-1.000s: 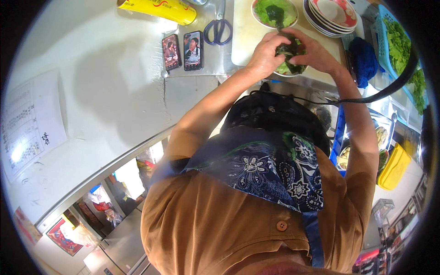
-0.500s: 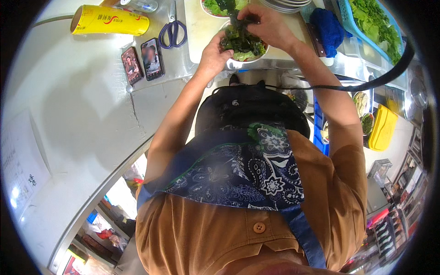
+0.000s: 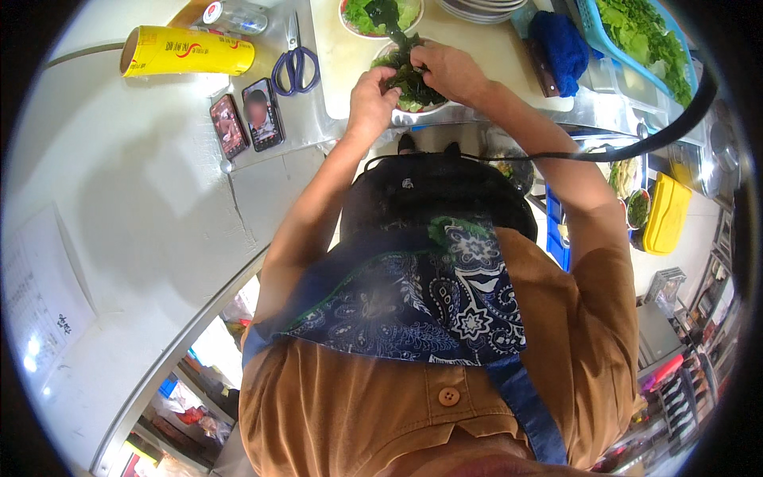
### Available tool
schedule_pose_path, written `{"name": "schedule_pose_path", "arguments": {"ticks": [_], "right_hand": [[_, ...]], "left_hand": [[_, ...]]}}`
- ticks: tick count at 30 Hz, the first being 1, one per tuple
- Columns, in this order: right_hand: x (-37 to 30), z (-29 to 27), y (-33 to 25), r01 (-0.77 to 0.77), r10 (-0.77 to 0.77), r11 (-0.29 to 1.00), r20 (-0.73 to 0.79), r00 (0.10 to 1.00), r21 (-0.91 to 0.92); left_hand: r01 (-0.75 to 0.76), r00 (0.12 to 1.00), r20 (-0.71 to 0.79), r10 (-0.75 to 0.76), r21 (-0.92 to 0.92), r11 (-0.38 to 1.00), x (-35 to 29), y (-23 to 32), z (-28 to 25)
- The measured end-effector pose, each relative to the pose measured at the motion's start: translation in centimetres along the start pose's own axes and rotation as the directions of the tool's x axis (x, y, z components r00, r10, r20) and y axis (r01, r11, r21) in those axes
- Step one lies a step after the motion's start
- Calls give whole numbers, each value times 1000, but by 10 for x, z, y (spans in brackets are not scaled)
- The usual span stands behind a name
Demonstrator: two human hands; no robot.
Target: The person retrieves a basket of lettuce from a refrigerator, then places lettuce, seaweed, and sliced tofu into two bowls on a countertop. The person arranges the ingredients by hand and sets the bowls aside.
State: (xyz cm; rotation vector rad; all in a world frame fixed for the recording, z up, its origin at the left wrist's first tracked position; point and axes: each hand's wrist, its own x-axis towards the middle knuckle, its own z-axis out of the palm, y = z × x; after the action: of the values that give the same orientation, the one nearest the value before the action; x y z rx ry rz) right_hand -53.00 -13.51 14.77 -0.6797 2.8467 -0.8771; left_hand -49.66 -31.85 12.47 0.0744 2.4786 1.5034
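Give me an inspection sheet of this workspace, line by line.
Surface: pale counter with a white cutting board.
Job's things: dark leafy greens in a bowl; second bowl of greens behind it.
Clutter: yellow roll, scissors, two phones, blue cloth, stacked plates.
Grippers: left hand and right hand both grip the greens.
Cables: black cable along the right side.
Surroundings: blue basket of lettuce, yellow container.

Steel counter brushed, shiny; yellow roll glossy; blue cloth matt, nubby; seaweed wet-glossy.
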Motion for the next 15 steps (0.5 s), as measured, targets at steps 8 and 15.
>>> {"name": "schedule_pose_path", "arguments": {"ticks": [8,15], "right_hand": [[7,-13,6,66,-83,990,-139,987,-126],[83,-24,14,40,-52,968,-41,998,-247]], "left_hand": [[-193,980,-7,199,205,959,-12,21,-3],[-90,996,-15,92,91,992,-21,23,-11]]}}
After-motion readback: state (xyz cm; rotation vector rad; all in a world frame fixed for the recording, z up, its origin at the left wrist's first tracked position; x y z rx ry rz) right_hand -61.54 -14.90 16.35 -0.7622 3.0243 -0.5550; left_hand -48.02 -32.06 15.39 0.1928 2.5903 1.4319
